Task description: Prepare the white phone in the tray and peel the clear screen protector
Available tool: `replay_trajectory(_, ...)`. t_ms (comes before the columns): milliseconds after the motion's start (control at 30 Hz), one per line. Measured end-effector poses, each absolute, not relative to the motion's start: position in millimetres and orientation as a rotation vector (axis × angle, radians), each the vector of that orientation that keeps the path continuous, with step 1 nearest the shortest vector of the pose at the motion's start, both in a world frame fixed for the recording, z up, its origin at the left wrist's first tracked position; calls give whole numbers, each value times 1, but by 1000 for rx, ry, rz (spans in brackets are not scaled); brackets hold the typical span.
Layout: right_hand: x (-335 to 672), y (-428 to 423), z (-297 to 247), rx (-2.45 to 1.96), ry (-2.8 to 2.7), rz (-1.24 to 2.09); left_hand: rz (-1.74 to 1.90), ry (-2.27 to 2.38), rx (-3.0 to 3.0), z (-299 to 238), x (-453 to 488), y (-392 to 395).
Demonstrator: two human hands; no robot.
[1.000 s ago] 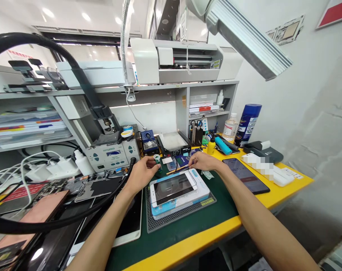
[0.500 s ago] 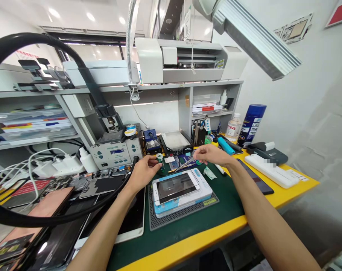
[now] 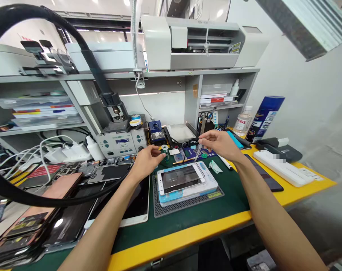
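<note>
My left hand (image 3: 148,161) is at the back of the mat, thumb and fingers curled to the side of a small green tube with a white ring on top (image 3: 165,152). Its fingertips appear to pinch the tube. In my right hand (image 3: 219,143) a slim silver metal tool with a row of small holes (image 3: 198,153) is pinched, slanting down toward the phone's far edge; its exact kind is unclear. Below both hands, a white-framed phone (image 3: 180,179) with a dark screen lies on a white-and-blue box (image 3: 207,186), which rests on a grey perforated pad (image 3: 187,204).
A black hose (image 3: 32,201) loops across the left. Disassembled phones (image 3: 43,205) and a white tablet (image 3: 138,205) lie there. Right of the mat are a dark phone (image 3: 265,175), a white device (image 3: 282,168) and a blue can (image 3: 268,116). A crumpled tissue (image 3: 215,166) lies near my right hand.
The view has shifted down and left. My right hand has turned the metal tool from a low slant to nearly upright. My left hand stays by the green tube.
</note>
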State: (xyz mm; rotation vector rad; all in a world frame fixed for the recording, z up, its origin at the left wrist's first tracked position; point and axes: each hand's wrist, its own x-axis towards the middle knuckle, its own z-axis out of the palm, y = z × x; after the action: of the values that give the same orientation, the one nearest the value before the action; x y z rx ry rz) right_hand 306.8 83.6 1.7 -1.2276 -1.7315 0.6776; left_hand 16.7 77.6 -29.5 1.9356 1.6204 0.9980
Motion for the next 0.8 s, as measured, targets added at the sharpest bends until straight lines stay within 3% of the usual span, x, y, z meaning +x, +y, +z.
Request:
replay_trajectory(267, 292, 86, -10, -1422, -2153, 631, 608, 1592, 2182, 11, 5, 43)
replay_trajectory(400, 297, 88, -12, -1445, -2211, 666, 707, 1655, 2158, 6, 8, 47)
replay_trajectory(800, 272, 73, -4, -915, -1371, 908, 1005, 1725, 2011, -32, 29, 84)
